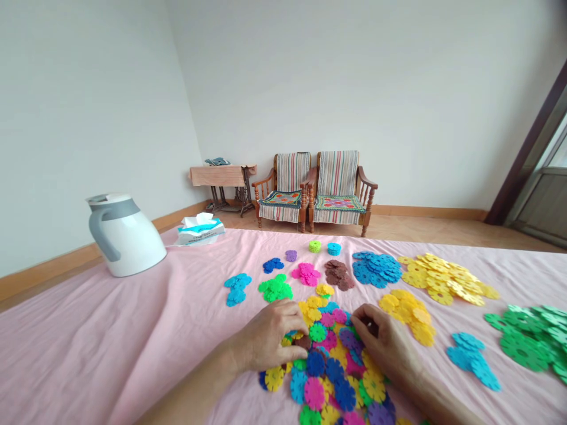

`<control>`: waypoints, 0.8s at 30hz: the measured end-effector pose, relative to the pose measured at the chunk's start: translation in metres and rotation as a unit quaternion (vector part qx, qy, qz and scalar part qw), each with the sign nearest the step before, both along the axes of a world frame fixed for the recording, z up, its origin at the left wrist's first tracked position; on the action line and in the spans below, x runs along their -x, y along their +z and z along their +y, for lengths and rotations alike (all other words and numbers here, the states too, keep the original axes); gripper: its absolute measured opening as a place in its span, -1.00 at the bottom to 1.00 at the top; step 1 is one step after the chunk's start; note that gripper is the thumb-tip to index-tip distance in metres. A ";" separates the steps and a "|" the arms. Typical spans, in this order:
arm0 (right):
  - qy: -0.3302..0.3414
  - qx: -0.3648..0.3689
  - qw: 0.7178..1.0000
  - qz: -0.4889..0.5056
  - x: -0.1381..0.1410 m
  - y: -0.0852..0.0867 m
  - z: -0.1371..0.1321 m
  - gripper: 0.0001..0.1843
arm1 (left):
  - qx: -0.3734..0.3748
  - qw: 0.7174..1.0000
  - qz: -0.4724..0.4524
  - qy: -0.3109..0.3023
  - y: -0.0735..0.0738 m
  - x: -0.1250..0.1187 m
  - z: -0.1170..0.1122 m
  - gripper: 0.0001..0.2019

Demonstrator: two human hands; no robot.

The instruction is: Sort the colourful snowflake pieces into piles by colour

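Mostly between spread left grip and right grip (closure unclear), mixed discs.

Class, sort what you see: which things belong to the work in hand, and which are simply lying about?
Part of the work:
mixed-colour disc pile, between left hand and right hand
single-colour disc piles, beyond and beside it

Just lying about:
white-and-grey jug
tissue box
two armchairs
cloth-covered table
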State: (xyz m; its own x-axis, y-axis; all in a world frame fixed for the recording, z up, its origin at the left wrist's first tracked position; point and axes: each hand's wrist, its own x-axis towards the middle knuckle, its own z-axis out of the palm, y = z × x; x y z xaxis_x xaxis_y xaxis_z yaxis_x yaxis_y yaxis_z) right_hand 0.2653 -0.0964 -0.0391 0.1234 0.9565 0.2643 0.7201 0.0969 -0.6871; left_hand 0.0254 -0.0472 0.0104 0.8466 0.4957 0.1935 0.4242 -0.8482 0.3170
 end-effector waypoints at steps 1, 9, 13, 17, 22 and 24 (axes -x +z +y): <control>0.002 0.000 1.000 0.001 0.000 -0.001 0.000 -0.78 | -0.006 1.000 -0.004 -0.003 -0.002 0.000 0.000 -0.82; 0.007 -0.011 1.000 0.012 -0.002 -0.009 0.004 -0.79 | -0.054 0.995 -0.076 0.035 -0.014 -0.006 0.001 -0.71; -0.008 -0.006 1.000 0.028 -0.002 -0.001 0.003 -0.76 | -0.032 0.983 -0.155 0.091 -0.016 -0.010 0.003 -0.71; -0.056 0.000 0.997 0.055 -0.009 0.007 0.002 -0.74 | 0.036 0.956 -0.226 0.183 -0.020 -0.019 0.008 -0.69; -0.118 -0.016 0.991 0.052 -0.017 0.007 0.002 -0.75 | 0.135 0.952 -0.192 0.196 -0.017 -0.050 0.019 -0.69; -0.126 -0.017 0.990 0.053 -0.017 0.006 0.002 -0.76 | 0.134 0.954 -0.176 0.201 -0.014 -0.069 0.029 -0.73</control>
State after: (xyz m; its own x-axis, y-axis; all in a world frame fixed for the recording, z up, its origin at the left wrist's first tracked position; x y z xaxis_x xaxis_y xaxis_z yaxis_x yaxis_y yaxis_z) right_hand 0.2824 -0.0940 -0.0329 0.3865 0.8820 0.2695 0.6489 -0.0524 -0.7591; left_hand 0.0939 -0.0182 -0.0039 0.4837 0.8382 0.2519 0.5245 -0.5080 0.6833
